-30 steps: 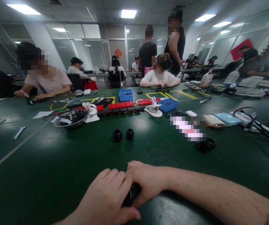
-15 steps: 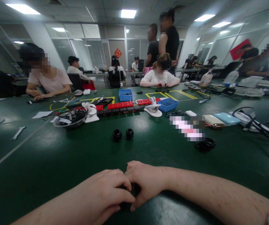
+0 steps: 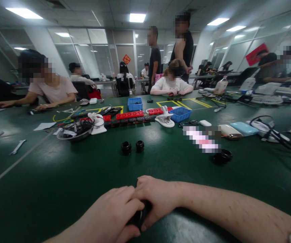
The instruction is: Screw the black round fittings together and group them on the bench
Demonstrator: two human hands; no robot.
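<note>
My left hand point(image 3: 118, 207) and my right hand point(image 3: 158, 194) meet low in the middle of the view, close to the table. Both are closed around a black round part point(image 3: 137, 217), its dark glossy side showing between the fingers. Most of the part is covered, so I cannot make out its exact kind. Farther out on the green tabletop point(image 3: 89, 182) stand two small black ring-shaped parts point(image 3: 126, 147), side by side. A larger black ring-shaped part point(image 3: 222, 156) lies to the right, beyond my right forearm.
Across the table run red and black strips point(image 3: 130, 115) beside white clamp stands point(image 3: 164, 118) and blue bins point(image 3: 180, 114). A bowl of parts point(image 3: 74, 135) and a wrench point(image 3: 18, 147) lie left; cases and cables point(image 3: 269, 131) lie right. Several people sit or stand beyond.
My left hand has shifted right and its fingers have moved, so more of the black part shows. My right hand has barely moved. The person at left has stretched an arm out sideways.
</note>
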